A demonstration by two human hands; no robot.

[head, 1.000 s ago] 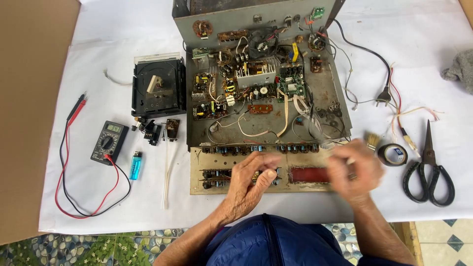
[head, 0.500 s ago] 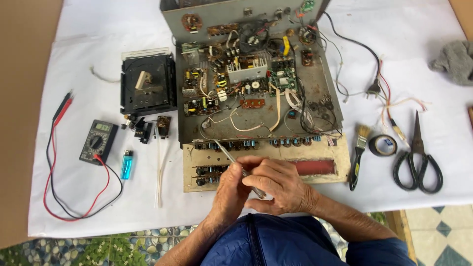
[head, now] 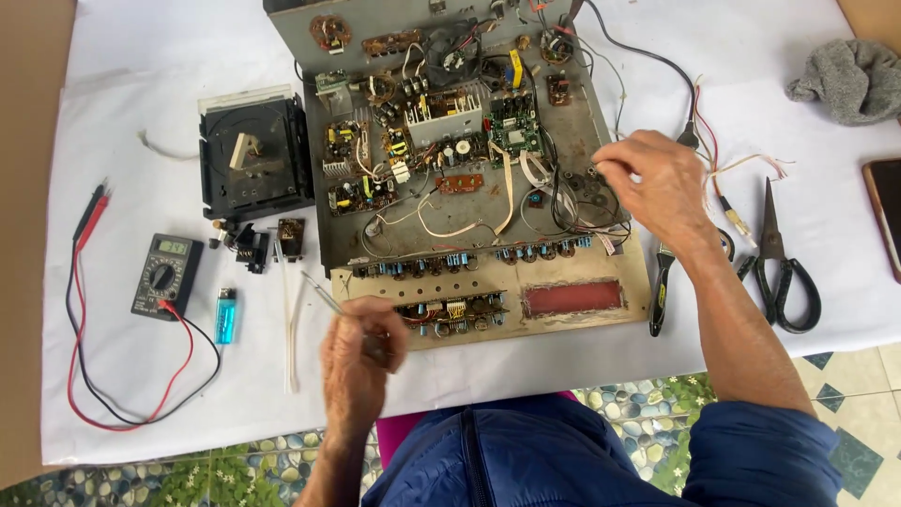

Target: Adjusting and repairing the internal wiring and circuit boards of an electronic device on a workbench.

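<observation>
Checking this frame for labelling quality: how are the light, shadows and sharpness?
Head view: soft, even daylight with faint shadows on the white cloth; no strong glare; the open chassis and multimeter are sharp; the left hand is slightly motion-blurred, the right hand clearer; edges bow a little.

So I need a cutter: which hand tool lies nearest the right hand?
The black-handled pliers, lying partly under the right hand; the black scissors lie farther right.
</observation>
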